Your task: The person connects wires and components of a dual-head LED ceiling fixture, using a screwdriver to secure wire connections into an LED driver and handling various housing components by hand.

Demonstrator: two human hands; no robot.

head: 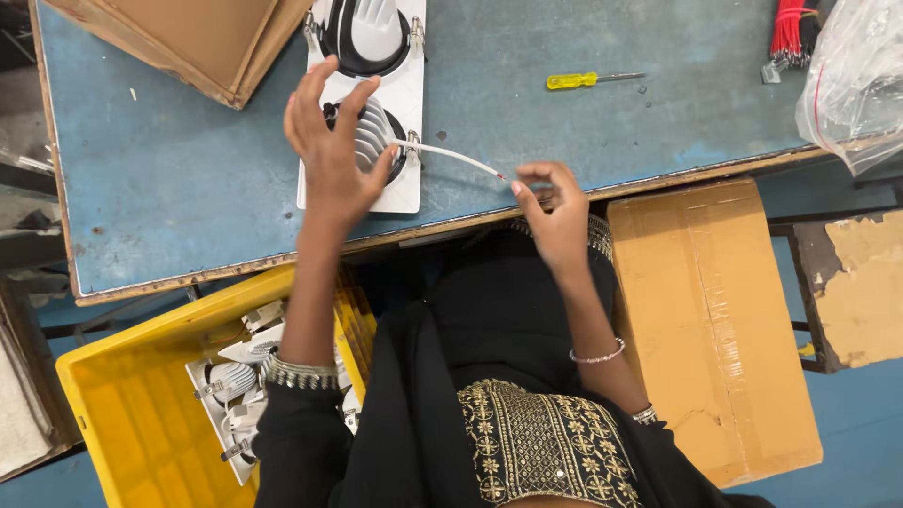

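A white twin light fitting (406, 141) lies on the worn blue table (188, 179), its near end close to the table's front edge. The left hand (329, 155) rests on that near end, fingers spread wide over the ribbed round lamp (376, 139) and gripping nothing tightly. A thin white wire (451, 155) runs out from the lamp toward the right, ending in a short red tip. The right hand (555, 212) sits just past that tip, off the fitting's right side, with thumb and forefinger pinched together at or near the wire's end; whether they actually hold it I cannot tell. Farther right of the fitting lies a yellow-handled screwdriver (588, 80). Below the fitting, under the table edge, a yellow crate (122, 414) holds more white fittings, and a cardboard box (715, 329) stands to the right.
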